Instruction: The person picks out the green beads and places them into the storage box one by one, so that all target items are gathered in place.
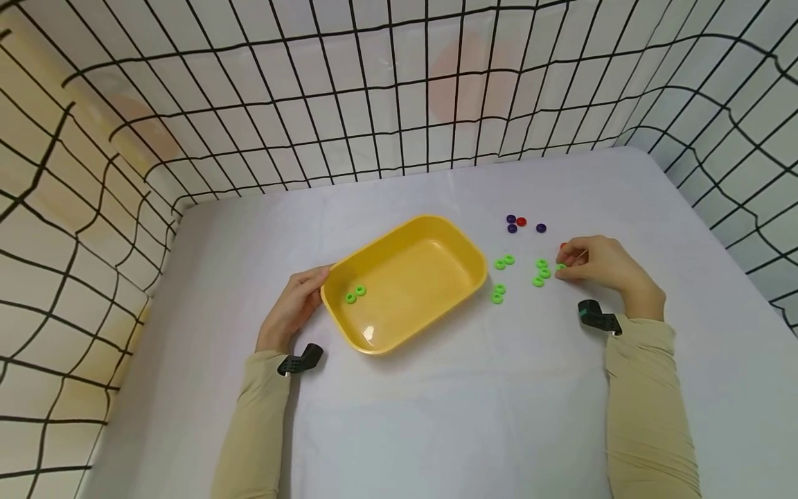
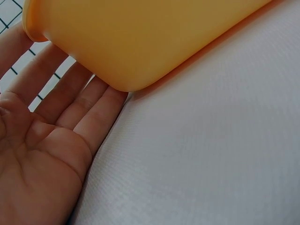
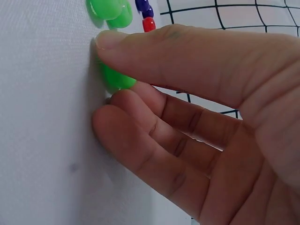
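A yellow tray stands on the white-covered table with two small green rings inside near its left end. My left hand rests against that left end; the left wrist view shows its fingers nearly straight along the tray's wall. To the right of the tray, my right hand pinches a green ring between thumb and fingers, down at the tabletop. More green rings lie just left of this hand. A red piece is partly hidden behind its fingers.
Several other green rings lie near the tray's right end. Farther back are purple pieces and a red piece. A black wire grid encloses the table at the back and sides.
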### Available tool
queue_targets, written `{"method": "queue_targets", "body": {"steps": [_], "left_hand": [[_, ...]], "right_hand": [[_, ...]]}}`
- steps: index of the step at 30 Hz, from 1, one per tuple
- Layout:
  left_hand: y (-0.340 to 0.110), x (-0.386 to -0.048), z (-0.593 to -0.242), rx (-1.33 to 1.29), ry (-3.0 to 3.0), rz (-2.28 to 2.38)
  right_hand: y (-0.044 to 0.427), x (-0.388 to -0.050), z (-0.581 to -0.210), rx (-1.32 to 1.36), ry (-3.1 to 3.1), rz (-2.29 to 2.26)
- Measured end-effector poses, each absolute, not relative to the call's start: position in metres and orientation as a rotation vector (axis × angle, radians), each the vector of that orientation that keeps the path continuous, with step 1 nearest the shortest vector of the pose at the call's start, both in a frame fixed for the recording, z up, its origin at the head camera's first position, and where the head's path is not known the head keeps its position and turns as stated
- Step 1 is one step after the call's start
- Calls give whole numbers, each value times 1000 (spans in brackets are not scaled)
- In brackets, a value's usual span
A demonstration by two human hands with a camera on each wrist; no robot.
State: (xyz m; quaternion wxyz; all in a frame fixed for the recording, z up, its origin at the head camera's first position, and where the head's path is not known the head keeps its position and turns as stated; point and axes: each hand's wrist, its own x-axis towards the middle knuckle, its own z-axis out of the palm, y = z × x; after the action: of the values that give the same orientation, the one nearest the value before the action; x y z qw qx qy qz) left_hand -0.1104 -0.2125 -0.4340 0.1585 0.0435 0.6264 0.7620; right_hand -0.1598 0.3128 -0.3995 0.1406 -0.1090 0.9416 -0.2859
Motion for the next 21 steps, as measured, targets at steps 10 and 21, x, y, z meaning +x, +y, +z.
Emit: {"method": "queue_targets", "body": {"steps": [10,21], "left_hand": [[-211,-113,-436,128,1817,2185],[-213,-113,-434,125,1804,2187]], "right_hand": [[313,-162,-397,-323,2735,-789],[310,-163,-398,-353,2750,-788]]}}
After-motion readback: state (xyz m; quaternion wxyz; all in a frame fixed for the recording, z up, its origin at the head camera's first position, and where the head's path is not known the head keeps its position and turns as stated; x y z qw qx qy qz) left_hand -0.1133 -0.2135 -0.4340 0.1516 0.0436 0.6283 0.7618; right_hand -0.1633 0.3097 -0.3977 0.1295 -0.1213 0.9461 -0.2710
